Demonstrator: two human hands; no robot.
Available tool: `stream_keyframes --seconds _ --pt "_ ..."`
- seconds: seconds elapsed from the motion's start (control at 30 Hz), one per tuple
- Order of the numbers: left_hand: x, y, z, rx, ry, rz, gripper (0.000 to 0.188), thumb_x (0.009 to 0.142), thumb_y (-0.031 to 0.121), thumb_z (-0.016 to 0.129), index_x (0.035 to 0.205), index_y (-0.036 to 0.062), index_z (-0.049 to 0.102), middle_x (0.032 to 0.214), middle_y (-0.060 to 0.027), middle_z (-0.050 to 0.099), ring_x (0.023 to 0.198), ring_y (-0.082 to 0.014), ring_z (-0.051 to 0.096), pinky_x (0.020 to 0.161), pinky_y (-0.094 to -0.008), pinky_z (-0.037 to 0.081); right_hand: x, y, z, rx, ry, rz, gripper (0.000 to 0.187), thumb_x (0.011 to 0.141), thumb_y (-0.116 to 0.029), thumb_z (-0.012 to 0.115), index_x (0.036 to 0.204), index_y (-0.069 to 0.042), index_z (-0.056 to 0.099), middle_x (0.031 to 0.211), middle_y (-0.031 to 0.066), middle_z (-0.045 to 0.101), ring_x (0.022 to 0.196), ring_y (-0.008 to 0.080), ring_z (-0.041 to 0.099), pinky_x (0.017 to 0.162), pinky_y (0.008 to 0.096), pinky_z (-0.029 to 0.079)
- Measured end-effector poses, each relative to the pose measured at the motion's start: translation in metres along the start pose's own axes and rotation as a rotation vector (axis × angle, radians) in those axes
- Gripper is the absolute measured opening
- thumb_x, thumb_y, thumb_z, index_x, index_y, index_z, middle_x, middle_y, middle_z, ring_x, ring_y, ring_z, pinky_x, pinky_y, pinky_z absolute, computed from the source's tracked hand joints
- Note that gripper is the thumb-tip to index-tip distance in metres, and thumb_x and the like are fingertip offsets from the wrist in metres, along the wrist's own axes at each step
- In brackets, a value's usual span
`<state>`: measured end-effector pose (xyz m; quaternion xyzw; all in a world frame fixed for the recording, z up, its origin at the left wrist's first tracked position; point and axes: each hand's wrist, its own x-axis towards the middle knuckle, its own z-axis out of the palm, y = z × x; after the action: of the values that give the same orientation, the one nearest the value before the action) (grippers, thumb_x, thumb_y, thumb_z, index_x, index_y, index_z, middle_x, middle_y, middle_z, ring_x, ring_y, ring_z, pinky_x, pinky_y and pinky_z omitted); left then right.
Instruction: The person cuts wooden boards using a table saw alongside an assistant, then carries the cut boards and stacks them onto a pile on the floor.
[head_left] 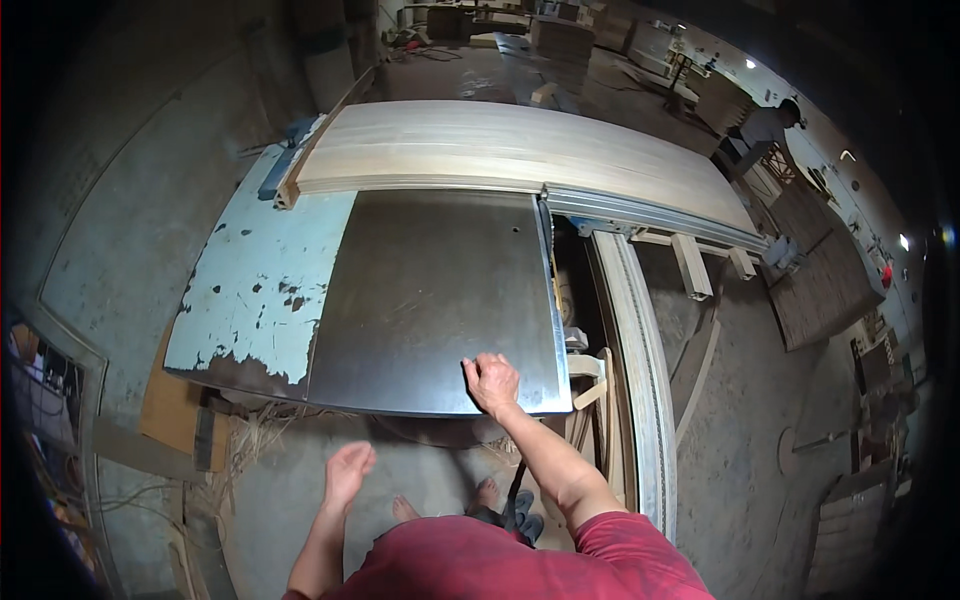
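My right hand (492, 383) rests on the dark metal table top (430, 290) of a large machine, close to its near right corner. Its fingers are curled in, and no object shows in them. My left hand (349, 470) is in the air short of the table's near edge, touching nothing. Its fingers are loosely bent, slightly apart and a little blurred. Across the far side of the table lies a long, wide, pale wooden panel (500, 145). A wooden strip (310, 160) stands along its left end, and a metal rail (650, 222) runs along its near right edge.
Left of the dark top is a chipped light-blue surface (265, 270). A long slotted beam (635, 370) runs along the right. Stacked boards (825, 270) stand farther right, where another person (768, 125) bends over. Wood scraps (262, 430) lie below the table's left side.
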<state>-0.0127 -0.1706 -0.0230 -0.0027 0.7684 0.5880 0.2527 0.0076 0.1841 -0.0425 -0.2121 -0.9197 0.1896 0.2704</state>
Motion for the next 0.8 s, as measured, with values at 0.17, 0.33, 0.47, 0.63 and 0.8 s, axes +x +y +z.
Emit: stream_keyframes --seconds 0.17,0.33,0.47,0.63,0.8 --pt "0.058 0.072 0.01 0.477 0.313 0.507 0.035 0.092 0.022 0.071 0.115 -0.0042 0.067 0.112 -0.0198 0.07 0.103 -0.0345 0.068 0.092 -0.0411 0.053 0.002 0.003 -0.004 -0.031 -0.003 -0.004 0.032 0.091 -0.033 0.067 0.075 -0.006 0.064 0.078 0.0141 0.067 0.081 0.0336 0.064 0.07 0.0465 0.054" --pt "0.164 0.058 0.012 0.823 0.536 0.56 0.057 0.095 0.035 0.065 0.139 0.001 0.054 0.148 -0.0216 0.047 0.142 -0.0368 0.039 0.118 -0.0475 0.031 -0.003 -0.001 -0.003 -0.047 -0.012 -0.005 0.03 0.091 -0.03 0.068 0.073 -0.006 0.063 0.078 0.0135 0.068 0.079 0.0337 0.064 0.07 0.0462 0.053" --pt "0.179 0.069 0.028 1.015 0.543 0.528 0.061 0.096 0.042 0.06 0.142 0.0028 0.052 0.156 -0.0195 0.039 0.149 -0.0343 0.029 0.124 -0.0478 0.018 0.001 0.001 -0.005 -0.019 0.01 0.02 0.029 0.09 -0.027 0.068 0.072 -0.006 0.062 0.077 0.0137 0.067 0.077 0.0341 0.063 0.069 0.0458 0.053" --pt "0.176 0.067 0.016 1.038 0.565 0.521 0.058 0.097 0.038 0.06 0.141 0.0015 0.053 0.155 -0.0172 0.041 0.148 -0.0349 0.031 0.123 -0.0477 0.021 0.006 -0.006 0.002 0.045 0.042 0.001 0.031 0.089 -0.028 0.07 0.07 -0.005 0.062 0.073 0.0125 0.065 0.074 0.0333 0.063 0.067 0.0456 0.053" --pt "0.184 0.071 0.026 1.061 0.516 0.505 0.058 0.099 0.038 0.057 0.143 0.0006 0.051 0.156 -0.0171 0.04 0.149 -0.0346 0.029 0.123 -0.0473 0.02 0.009 0.006 0.002 0.022 0.038 0.033 0.03 0.089 -0.028 0.07 0.071 -0.006 0.063 0.073 0.0124 0.064 0.075 0.0318 0.063 0.068 0.0433 0.053"
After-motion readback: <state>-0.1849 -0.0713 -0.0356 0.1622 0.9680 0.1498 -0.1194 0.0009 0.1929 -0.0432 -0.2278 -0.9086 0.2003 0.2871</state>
